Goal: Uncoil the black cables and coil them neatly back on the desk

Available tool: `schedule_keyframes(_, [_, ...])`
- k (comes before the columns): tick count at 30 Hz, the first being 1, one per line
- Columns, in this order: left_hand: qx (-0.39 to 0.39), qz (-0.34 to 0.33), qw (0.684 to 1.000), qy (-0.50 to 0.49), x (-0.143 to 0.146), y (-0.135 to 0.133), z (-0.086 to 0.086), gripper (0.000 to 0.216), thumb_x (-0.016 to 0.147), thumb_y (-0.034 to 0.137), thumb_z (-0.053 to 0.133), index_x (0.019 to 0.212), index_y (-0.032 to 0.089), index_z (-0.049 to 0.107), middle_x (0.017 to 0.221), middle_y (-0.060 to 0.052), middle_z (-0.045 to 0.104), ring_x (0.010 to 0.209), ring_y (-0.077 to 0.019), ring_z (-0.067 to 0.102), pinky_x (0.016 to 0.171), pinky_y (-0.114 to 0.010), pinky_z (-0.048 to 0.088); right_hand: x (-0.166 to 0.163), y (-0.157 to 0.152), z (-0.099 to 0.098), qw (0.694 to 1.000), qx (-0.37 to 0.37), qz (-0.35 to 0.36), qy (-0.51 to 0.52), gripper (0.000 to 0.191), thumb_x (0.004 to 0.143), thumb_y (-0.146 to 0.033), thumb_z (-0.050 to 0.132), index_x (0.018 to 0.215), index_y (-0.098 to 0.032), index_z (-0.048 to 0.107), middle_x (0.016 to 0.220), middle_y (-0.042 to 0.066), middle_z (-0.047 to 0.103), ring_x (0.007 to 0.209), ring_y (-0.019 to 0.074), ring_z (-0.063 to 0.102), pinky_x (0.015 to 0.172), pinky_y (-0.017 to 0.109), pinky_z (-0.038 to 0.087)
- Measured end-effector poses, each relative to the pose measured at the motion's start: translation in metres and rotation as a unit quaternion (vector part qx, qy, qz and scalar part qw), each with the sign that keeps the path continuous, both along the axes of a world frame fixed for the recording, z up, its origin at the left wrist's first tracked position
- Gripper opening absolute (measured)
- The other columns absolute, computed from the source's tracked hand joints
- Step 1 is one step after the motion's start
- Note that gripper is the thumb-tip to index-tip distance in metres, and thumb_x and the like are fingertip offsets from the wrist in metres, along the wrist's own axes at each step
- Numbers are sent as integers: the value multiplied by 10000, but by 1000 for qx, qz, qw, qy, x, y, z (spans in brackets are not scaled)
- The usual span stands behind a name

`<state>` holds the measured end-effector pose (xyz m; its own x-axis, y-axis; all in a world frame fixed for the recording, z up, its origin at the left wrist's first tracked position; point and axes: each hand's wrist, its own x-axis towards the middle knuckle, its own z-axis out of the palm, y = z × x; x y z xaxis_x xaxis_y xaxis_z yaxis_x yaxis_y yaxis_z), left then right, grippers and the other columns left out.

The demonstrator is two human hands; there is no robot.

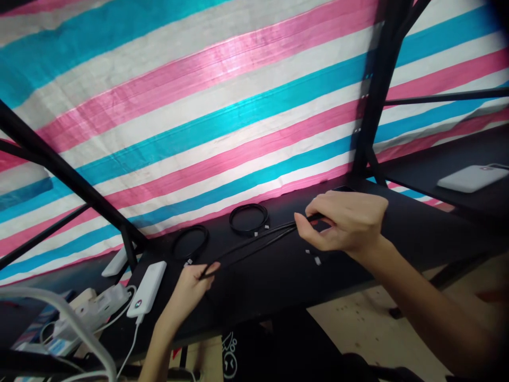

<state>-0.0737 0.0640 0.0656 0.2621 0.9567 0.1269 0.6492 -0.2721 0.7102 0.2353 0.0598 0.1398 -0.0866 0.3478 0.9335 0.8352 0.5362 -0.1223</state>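
A black cable (254, 242) is stretched between my two hands above the dark table, its strands running doubled side by side. My left hand (194, 280) is closed around the loop at the left end. On the other side, my right hand (344, 220) pinches the gathered strands between thumb and fingers. Just below it, pale cable plugs (317, 260) show against the black surface; which cable they belong to is hard to see. Behind the stretched cable lie two coils: a left coiled black cable (207, 237) and a right coiled black cable (235, 228), each with light plugs.
A white power bank (149, 286) with a white lead lies left of my left hand. Further left are a white power strip (95, 313) and thick white cord (75, 313). Black frame posts (382, 90) stand before a striped sheet (222, 132). Another white device (469, 179) rests far right.
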Motion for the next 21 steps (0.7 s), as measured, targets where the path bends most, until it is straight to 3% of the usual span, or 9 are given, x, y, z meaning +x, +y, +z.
schedule_keyframes(2, [96, 79, 992, -29, 0, 7, 2, 423, 786, 504, 532, 517, 183, 471, 444, 36, 399, 441, -101, 346, 438, -229, 284, -3, -5, 2, 996, -60, 60, 21, 367, 755, -331, 613, 442, -195, 478, 378, -39, 412, 370, 66, 336, 419, 250, 234])
schedule_keyframes(4, [145, 131, 978, -73, 6, 10, 7, 454, 815, 537, 495, 533, 183, 466, 455, 30, 404, 443, -103, 350, 426, -227, 272, -6, -9, 3, 977, -137, 154, 43, 451, 813, -287, 573, 415, -175, 390, 368, -49, 313, 363, 52, 252, 412, 248, 197])
schedule_keyframes(8, [142, 134, 966, -169, 34, 13, 15, 534, 864, 616, 369, 540, 194, 426, 490, 6, 464, 483, -124, 429, 479, -241, 347, -13, -6, -2, 926, -223, 282, 118, 523, 859, -255, 514, 425, -164, 237, 418, -44, 191, 402, 55, 174, 408, 255, 132])
schedule_keyframes(10, [113, 107, 970, -189, 50, 16, 15, 554, 868, 645, 306, 598, 195, 484, 581, -30, 573, 599, -166, 541, 612, -277, 437, -18, -1, -5, 907, -231, 309, 167, 523, 861, -295, 519, 437, -173, 237, 431, -44, 193, 410, 56, 180, 405, 253, 124])
schedule_keyframes(13, [40, 80, 980, -180, 67, 21, 8, 603, 899, 624, 164, 738, 200, 561, 720, -64, 665, 775, -218, 610, 813, -359, 459, -29, 6, -9, 887, -225, 335, 226, 525, 856, -351, 534, 451, -181, 245, 450, -46, 191, 427, 55, 174, 403, 243, 125])
schedule_keyframes(18, [31, 82, 983, -163, 71, 21, -11, 577, 911, 598, 173, 966, 200, 586, 1002, -96, 637, 1005, -239, 568, 951, -403, 398, -44, 10, -18, 864, -246, 348, 267, 524, 865, -410, 525, 461, -182, 282, 457, -49, 217, 434, 54, 191, 405, 232, 141])
schedule_keyframes(21, [17, 83, 985, -148, 70, 17, -17, 538, 917, 580, 225, 1010, 211, 606, 1023, -90, 628, 1045, -246, 557, 984, -415, 374, -48, 13, -27, 849, -260, 346, 303, 551, 862, -450, 535, 455, -182, 277, 451, -53, 218, 429, 50, 192, 407, 234, 142])
